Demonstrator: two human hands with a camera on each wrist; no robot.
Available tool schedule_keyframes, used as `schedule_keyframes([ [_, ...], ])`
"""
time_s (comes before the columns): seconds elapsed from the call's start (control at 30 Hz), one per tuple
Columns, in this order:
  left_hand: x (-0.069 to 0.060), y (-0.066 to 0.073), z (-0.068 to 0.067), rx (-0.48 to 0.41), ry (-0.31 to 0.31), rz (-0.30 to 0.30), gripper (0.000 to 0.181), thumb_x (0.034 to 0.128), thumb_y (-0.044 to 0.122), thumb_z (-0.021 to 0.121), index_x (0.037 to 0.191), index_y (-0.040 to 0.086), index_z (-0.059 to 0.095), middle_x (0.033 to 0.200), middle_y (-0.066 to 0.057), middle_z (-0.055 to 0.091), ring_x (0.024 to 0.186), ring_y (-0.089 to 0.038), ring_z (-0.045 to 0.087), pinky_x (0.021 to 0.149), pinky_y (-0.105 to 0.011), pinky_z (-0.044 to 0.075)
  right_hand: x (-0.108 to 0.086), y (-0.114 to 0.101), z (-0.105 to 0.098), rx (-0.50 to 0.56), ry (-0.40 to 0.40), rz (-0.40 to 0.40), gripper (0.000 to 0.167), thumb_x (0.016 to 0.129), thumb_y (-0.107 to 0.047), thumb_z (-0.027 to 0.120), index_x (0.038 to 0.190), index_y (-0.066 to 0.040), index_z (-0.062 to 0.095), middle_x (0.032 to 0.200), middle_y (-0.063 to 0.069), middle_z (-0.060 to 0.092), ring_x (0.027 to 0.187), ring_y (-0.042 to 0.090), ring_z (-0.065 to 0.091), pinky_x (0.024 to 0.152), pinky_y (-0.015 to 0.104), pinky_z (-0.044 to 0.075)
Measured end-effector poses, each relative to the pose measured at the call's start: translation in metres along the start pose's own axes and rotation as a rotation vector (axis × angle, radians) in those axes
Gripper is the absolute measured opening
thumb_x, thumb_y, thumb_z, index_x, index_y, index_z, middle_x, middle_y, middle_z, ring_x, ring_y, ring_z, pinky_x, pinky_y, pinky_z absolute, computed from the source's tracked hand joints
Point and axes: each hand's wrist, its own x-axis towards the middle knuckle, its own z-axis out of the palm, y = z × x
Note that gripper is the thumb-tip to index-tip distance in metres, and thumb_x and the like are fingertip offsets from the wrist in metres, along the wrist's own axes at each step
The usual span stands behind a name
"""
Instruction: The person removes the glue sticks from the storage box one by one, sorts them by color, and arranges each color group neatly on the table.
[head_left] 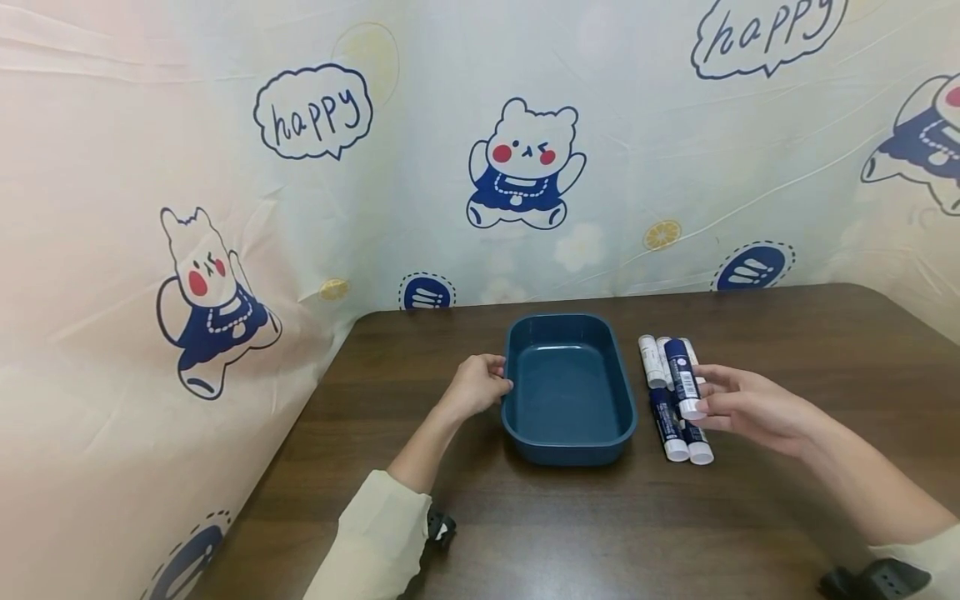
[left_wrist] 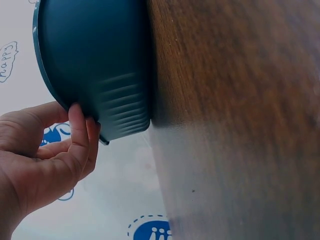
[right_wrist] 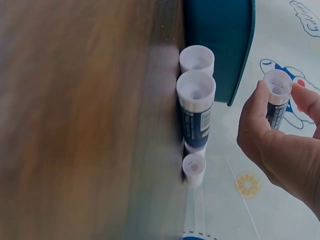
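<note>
A dark teal rectangular bin [head_left: 570, 450] stands on the table, its inside bare. My left hand [head_left: 476, 387] pinches the bin's left rim between thumb and fingers; in the left wrist view the fingers [left_wrist: 77, 132] meet the rim's edge. My right hand [head_left: 757, 408] holds a navy glue stick [head_left: 682, 377] with a white end, raised above other glue sticks. Below it lie two navy glue sticks [head_left: 666, 425] with white ends toward me, and white ones [head_left: 651, 360] behind them. In the right wrist view the held glue stick [right_wrist: 277, 95] sits between thumb and fingers, off the table.
The brown wooden table [head_left: 525, 525] runs back to a printed cloth [head_left: 450, 183] with cartoon bears. The lying glue sticks are just right of the bin, a small gap apart. Dark straps with devices [head_left: 441, 528] sit on both wrists.
</note>
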Motion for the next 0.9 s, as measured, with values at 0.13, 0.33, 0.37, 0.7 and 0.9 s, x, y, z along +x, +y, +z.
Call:
schedule_keyframes([
  [0.13, -0.001, 0.000, 0.000, 0.001, 0.005, -0.008, 0.045, 0.0863, 0.002, 0.062, 0.128, -0.005, 0.049, 0.098, -0.012, 0.055, 0.078, -0.020, 0.059, 0.067, -0.031, 0.055, -0.004, 0.005, -0.005, -0.026, 0.016, 0.008, 0.079, 0.090, -0.005, 0.053, 0.141, 0.009, -0.005, 0.139, 0.036, 0.011, 0.104, 0.012, 0.051, 0.089, 0.031, 0.047],
  [0.33, 0.000, 0.000, 0.000, -0.004, 0.003, -0.004, 0.044, 0.0867, 0.003, 0.061, 0.129, -0.004, 0.049, 0.100, -0.013, 0.057, 0.079, -0.021, 0.060, 0.070, -0.033, 0.055, -0.013, 0.006, -0.014, -0.081, 0.044, 0.039, 0.078, 0.091, -0.007, 0.053, 0.140, 0.011, -0.005, 0.137, 0.035, 0.015, 0.101, 0.014, 0.053, 0.087, 0.031, 0.048],
  [0.37, 0.000, 0.000, 0.000, -0.005, 0.004, -0.006, 0.044, 0.0868, 0.003, 0.061, 0.129, -0.004, 0.049, 0.100, -0.013, 0.056, 0.079, -0.021, 0.060, 0.070, -0.033, 0.055, -0.014, 0.006, -0.015, -0.095, 0.046, 0.048, 0.078, 0.091, -0.007, 0.053, 0.140, 0.011, -0.004, 0.136, 0.035, 0.016, 0.101, 0.015, 0.053, 0.087, 0.031, 0.048],
  [0.7, 0.002, -0.001, 0.000, -0.011, 0.003, 0.016, 0.045, 0.0855, 0.001, 0.062, 0.128, -0.006, 0.050, 0.094, -0.011, 0.055, 0.074, -0.019, 0.058, 0.065, -0.030, 0.055, -0.018, 0.010, -0.019, -0.191, 0.085, 0.120, 0.074, 0.087, -0.003, 0.052, 0.137, 0.016, 0.000, 0.128, 0.038, 0.024, 0.096, 0.022, 0.052, 0.083, 0.035, 0.051],
  [0.9, 0.001, 0.000, 0.000, -0.012, 0.002, 0.011, 0.044, 0.0856, 0.002, 0.062, 0.127, -0.006, 0.050, 0.095, -0.012, 0.055, 0.076, -0.020, 0.058, 0.066, -0.031, 0.055, -0.019, 0.013, -0.022, -0.189, 0.064, 0.154, 0.076, 0.086, -0.003, 0.052, 0.135, 0.018, -0.001, 0.124, 0.032, 0.032, 0.095, 0.022, 0.051, 0.082, 0.034, 0.051],
])
